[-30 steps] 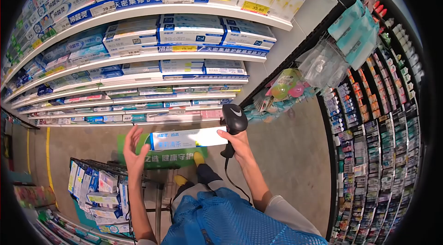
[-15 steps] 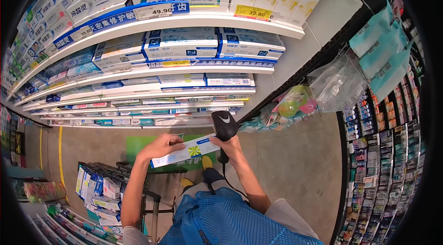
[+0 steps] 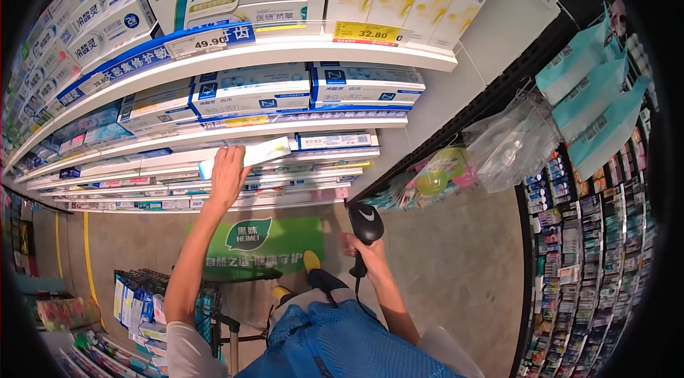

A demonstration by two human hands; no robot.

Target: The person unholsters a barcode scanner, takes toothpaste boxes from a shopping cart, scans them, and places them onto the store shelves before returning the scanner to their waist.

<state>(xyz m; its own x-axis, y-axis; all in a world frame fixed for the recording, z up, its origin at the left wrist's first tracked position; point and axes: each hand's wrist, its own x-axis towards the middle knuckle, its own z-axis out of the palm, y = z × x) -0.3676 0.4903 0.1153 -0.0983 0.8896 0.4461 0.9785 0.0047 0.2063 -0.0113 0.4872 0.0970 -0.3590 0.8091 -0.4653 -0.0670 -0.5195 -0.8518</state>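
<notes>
My left hand (image 3: 228,175) grips a long white toothpaste box (image 3: 268,152) from above. The box is tilted, its right end higher, in front of a middle shelf beside another flat toothpaste box (image 3: 336,141). My right hand (image 3: 372,258) is wrapped round the handle of a black barcode scanner (image 3: 366,223), held upright away from the shelves. A cord runs down from the scanner's handle.
Shelves (image 3: 285,56) of boxed toothpaste curve across the front. A black wire cart (image 3: 207,307) with several boxes stands at my lower left. Plastic bags (image 3: 520,146) hang at right, near a long product rack (image 3: 570,271). A green mat (image 3: 249,250) lies on the floor.
My left hand has carried the toothpaste box up and forward to the shelf. My right hand has let go of the box and moved right and down with the scanner.
</notes>
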